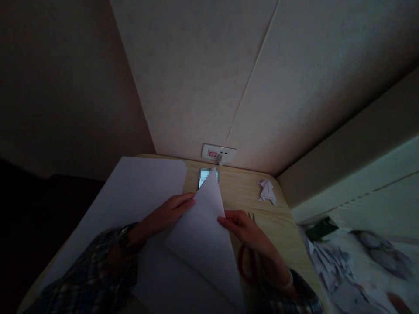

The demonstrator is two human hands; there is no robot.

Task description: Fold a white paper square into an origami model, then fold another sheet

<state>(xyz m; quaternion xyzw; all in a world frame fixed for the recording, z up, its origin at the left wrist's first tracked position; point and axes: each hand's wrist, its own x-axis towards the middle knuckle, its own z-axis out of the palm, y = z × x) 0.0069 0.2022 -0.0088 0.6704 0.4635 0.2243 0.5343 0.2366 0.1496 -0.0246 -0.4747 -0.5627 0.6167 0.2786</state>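
A sheet of white paper (pixel 203 235), folded to a point at its far end, is held up a little over the table. My left hand (pixel 170 213) pinches its left edge. On the right edge, my right hand (pixel 240 224) grips the paper between thumb and fingers. Under my right hand and forearm lies a pair of scissors (pixel 242 264) with red handles, partly hidden. Behind the paper's tip a lit phone (pixel 203 175) rests on the table, its lower part covered.
Large white paper (pixel 147 183) covers the table's left side. A folded paper figure (pixel 267 192) sits at the far right of the wooden table (pixel 288 231). A wall socket (pixel 218 152) holds a plug. Several folded papers (pixel 334 266) lie on a white surface beyond the right edge.
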